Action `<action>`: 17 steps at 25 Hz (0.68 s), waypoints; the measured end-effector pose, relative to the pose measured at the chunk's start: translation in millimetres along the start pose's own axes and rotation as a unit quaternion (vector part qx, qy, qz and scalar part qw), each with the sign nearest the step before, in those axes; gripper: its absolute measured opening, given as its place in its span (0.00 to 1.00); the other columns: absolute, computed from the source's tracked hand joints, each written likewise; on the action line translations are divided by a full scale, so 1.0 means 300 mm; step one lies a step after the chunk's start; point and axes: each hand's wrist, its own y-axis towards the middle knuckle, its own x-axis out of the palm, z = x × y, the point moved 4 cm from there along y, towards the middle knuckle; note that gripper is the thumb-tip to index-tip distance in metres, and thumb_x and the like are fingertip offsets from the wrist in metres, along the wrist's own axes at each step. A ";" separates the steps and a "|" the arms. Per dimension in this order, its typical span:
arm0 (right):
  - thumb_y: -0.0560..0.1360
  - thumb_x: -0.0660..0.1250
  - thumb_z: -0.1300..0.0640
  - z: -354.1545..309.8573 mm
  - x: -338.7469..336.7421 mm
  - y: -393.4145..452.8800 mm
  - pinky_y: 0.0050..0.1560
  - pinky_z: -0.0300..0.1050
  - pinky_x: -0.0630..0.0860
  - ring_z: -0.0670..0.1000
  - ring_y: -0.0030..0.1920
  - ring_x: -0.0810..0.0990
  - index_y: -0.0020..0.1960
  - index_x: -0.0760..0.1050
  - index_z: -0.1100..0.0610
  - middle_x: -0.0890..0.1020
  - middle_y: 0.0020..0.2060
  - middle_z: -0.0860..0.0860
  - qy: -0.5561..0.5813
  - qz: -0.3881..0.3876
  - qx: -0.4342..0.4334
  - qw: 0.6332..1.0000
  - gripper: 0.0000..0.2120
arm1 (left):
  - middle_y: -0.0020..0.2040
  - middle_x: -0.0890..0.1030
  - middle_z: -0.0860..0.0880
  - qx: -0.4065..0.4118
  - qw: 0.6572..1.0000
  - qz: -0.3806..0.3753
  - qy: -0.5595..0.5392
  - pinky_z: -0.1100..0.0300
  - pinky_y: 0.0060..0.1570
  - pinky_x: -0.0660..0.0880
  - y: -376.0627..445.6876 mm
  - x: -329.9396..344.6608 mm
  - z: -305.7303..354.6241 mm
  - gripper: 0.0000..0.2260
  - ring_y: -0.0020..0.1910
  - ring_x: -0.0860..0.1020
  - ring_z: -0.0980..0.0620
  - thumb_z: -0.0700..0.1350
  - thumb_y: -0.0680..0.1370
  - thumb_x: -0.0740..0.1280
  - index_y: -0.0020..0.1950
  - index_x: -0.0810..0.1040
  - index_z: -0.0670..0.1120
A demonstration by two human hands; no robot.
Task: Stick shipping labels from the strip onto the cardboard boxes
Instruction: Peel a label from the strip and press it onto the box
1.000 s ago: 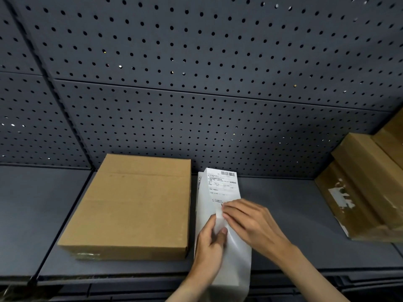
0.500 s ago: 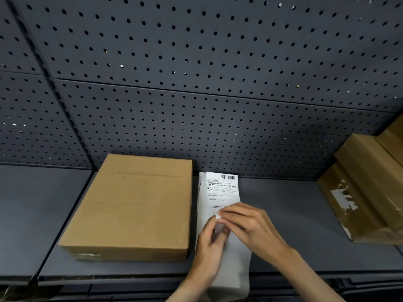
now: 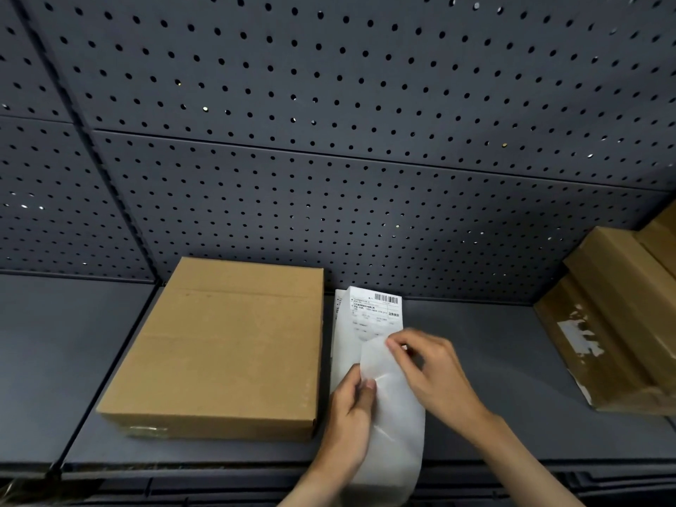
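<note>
A flat cardboard box (image 3: 223,349) lies on the dark grey shelf (image 3: 494,382), its far edge against the pegboard wall (image 3: 329,177); its top face is bare, with no label on it. Just to the right of the box, nearly touching its side, the strip of labels (image 3: 369,323) lies lengthwise on the shelf, its far end near the pegboard wall and its near end hanging over the shelf's front edge; the top label shows a barcode and lines of small print. The left hand (image 3: 353,408) is at the strip right of the box's near corner, its fingers (image 3: 365,387) pinching the glossy backing (image 3: 395,426); the right hand (image 3: 435,378) comes in from the side away from the box, its fingers (image 3: 397,345) pressed together at the near edge of the printed label, though whether they actually grip that edge cannot be told. Well to the right of the box, more cardboard boxes (image 3: 614,323) lean in a stack at the shelf's end; one carries torn white remnants.
</note>
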 end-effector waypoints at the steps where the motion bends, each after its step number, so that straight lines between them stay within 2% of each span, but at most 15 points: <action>1: 0.80 0.69 0.63 0.015 -0.017 0.018 0.38 0.32 0.72 0.39 0.36 0.79 0.43 0.81 0.55 0.82 0.36 0.39 0.034 0.027 0.040 0.998 0.08 | 0.31 0.79 0.59 0.000 1.000 0.003 -0.003 0.71 0.35 0.68 -0.003 -0.001 0.011 0.15 0.32 0.73 0.66 0.32 0.82 0.60 0.38 0.73 0.46; 5: 0.80 0.69 0.62 0.082 -0.094 0.102 0.38 0.38 0.74 0.42 0.35 0.78 0.40 0.82 0.54 0.85 0.35 0.49 0.103 0.087 0.153 0.979 0.11 | 0.26 0.75 0.59 -0.001 1.000 0.027 -0.004 0.71 0.31 0.65 0.000 0.004 0.007 0.19 0.28 0.70 0.65 0.31 0.81 0.60 0.34 0.67 0.48; 7: 0.80 0.68 0.63 0.112 -0.140 0.140 0.36 0.34 0.72 0.41 0.34 0.77 0.42 0.83 0.58 0.84 0.35 0.53 0.118 0.113 0.190 0.968 0.09 | 0.25 0.73 0.58 -0.011 0.999 0.032 0.003 0.71 0.30 0.65 0.003 0.004 0.007 0.18 0.27 0.69 0.64 0.31 0.81 0.59 0.34 0.67 0.47; 9: 0.81 0.67 0.61 0.137 -0.183 0.172 0.34 0.30 0.70 0.38 0.32 0.75 0.43 0.83 0.61 0.83 0.35 0.51 0.126 0.137 0.216 0.959 0.09 | 0.24 0.71 0.58 -0.024 0.999 0.037 -0.005 0.70 0.29 0.65 0.005 0.005 0.007 0.17 0.26 0.68 0.62 0.31 0.81 0.59 0.35 0.67 0.45; 13: 0.81 0.67 0.58 0.175 -0.258 0.217 0.38 0.39 0.71 0.43 0.35 0.76 0.45 0.83 0.61 0.83 0.36 0.51 0.111 0.179 0.241 0.947 0.10 | 0.23 0.71 0.57 -0.044 0.998 0.043 -0.015 0.70 0.28 0.64 0.012 0.001 0.006 0.15 0.25 0.68 0.62 0.31 0.81 0.58 0.36 0.69 0.43; 17: 0.82 0.68 0.56 0.190 -0.348 0.222 0.42 0.41 0.72 0.43 0.37 0.77 0.47 0.82 0.57 0.82 0.37 0.48 0.085 0.254 0.246 0.932 0.08 | 0.22 0.71 0.56 -0.047 0.998 0.045 -0.016 0.70 0.26 0.64 0.011 0.000 0.015 0.15 0.23 0.68 0.62 0.30 0.81 0.57 0.37 0.70 0.42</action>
